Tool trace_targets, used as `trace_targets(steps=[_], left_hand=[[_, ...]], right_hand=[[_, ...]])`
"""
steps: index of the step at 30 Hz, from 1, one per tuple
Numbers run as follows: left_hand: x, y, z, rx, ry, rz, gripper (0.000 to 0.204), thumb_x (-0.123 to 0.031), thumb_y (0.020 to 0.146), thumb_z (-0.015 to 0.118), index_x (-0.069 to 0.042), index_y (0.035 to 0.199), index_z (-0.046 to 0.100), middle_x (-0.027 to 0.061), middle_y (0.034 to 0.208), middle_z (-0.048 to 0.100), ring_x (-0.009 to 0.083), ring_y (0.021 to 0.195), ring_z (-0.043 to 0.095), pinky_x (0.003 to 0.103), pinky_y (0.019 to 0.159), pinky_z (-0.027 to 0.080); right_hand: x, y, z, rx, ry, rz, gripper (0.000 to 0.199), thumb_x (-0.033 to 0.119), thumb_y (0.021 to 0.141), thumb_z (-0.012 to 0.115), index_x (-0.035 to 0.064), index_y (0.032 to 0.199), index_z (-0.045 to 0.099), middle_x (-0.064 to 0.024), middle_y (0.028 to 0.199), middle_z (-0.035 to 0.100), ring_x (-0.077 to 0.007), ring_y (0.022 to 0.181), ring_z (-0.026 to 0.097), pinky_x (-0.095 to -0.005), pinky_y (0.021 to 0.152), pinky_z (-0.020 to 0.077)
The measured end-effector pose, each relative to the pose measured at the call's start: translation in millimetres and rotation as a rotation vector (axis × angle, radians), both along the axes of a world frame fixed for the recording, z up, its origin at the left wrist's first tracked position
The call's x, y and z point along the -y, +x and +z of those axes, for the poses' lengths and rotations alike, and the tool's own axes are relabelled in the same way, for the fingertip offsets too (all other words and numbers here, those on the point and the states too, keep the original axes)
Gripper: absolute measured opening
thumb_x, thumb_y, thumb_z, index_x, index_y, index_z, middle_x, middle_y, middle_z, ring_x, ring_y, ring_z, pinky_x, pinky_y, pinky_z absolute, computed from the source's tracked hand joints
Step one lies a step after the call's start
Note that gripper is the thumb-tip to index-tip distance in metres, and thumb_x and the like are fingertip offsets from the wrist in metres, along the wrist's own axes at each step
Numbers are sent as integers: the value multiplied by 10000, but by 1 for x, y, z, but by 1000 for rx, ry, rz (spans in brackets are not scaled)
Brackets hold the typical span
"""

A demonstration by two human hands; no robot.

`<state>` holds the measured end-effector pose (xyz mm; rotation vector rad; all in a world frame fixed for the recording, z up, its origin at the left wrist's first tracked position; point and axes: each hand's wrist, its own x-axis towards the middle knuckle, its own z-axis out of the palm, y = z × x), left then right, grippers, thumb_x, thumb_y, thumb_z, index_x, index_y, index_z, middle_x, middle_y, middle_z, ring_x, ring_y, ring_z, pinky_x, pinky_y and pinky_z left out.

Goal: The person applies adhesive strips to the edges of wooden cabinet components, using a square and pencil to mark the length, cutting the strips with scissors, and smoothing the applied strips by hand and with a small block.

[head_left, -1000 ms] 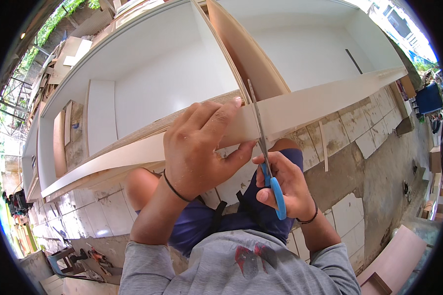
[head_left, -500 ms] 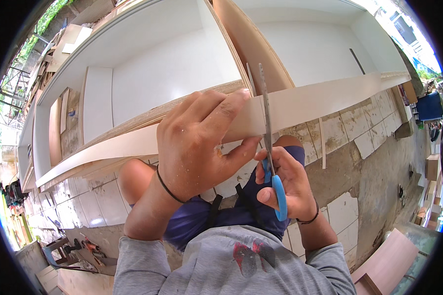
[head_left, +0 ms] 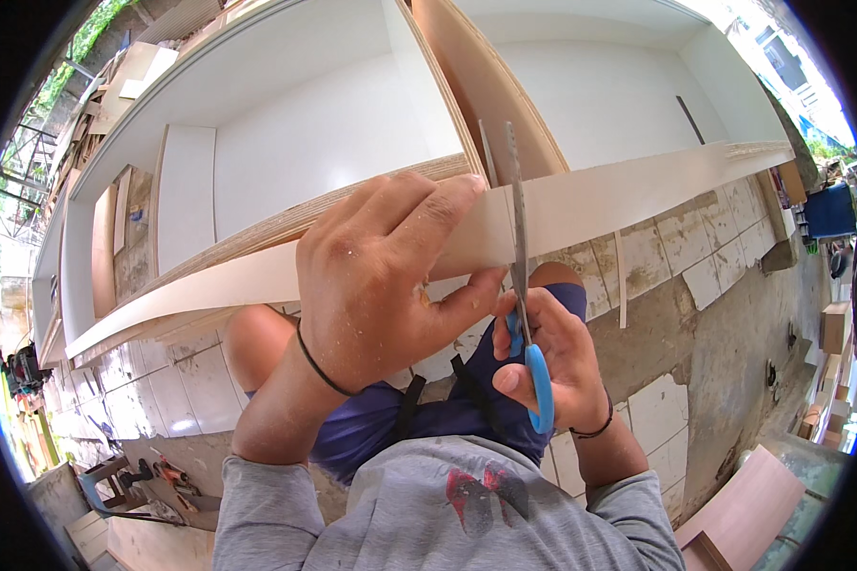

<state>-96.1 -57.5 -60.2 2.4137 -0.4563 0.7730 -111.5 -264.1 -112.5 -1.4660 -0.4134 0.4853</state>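
Note:
A long, pale edging strip [head_left: 628,192] runs along the front edge of a large white cabinet frame [head_left: 324,105] and stands away from it in the middle. My left hand [head_left: 376,271] pinches the strip, index finger on its upper edge and thumb at its lower edge. Just right of that grip, my right hand [head_left: 564,362] holds scissors [head_left: 541,385] with blue handles. Their blades point away from me and stand apart, one crossing the face of the strip. The other blade shows only at its tip above the strip; the rest is hidden behind it.
Beyond the strip, a brown panel [head_left: 495,81] divides the cabinet. Worn tiles [head_left: 662,409] and bare concrete cover the floor. A thin offcut [head_left: 622,281] lies there, a pinkish board [head_left: 752,504] is at lower right, and tools [head_left: 176,479] are at lower left.
Both hands, with the strip and scissors, have barely shifted. The scissors' blades stay apart across the strip, and the view has moved slightly.

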Motion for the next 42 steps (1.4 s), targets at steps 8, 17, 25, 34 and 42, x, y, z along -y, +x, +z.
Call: trace_targets(steps=[8,17,25,34,42], left_hand=[[-1,-1,8,4,-9,-8,557,-121,595,825,-36,1119,658,113,851,652,235,708,667,334,594,541],[-1,-1,8,-12,-13,-4,556,-116,592,826,-35,1115,656,114,849,652,237,710,668,335,594,541],[-2,1,7,-7,-7,3,551,-114,587,822,-34,1107,659,109,841,652,235,703,668,336,589,542],[-2,5,4,-11,10,5,543,-128,589,817,-29,1100,661,112,844,652,232,694,668,334,585,546],[-1,5,4,-32,1,13,539,-125,591,818,-29,1097,661,110,854,655,234,715,672,336,596,546]], right_hand=[[-2,3,4,34,78,29,629,354,742,836,-18,1146,531,-63,813,563,-112,736,555,-235,667,447],[-1,5,3,51,54,33,615,340,740,835,-19,1141,538,-62,793,562,-117,723,559,-239,661,450],[-1,9,5,76,24,46,625,357,738,835,-18,1141,540,-56,781,558,-113,712,555,-235,644,440],[0,11,5,38,4,48,636,366,729,842,-15,1138,539,-53,777,552,-109,708,550,-233,641,436],[-1,13,3,64,12,52,662,379,720,850,-15,1149,535,-55,779,554,-115,717,559,-237,653,446]])
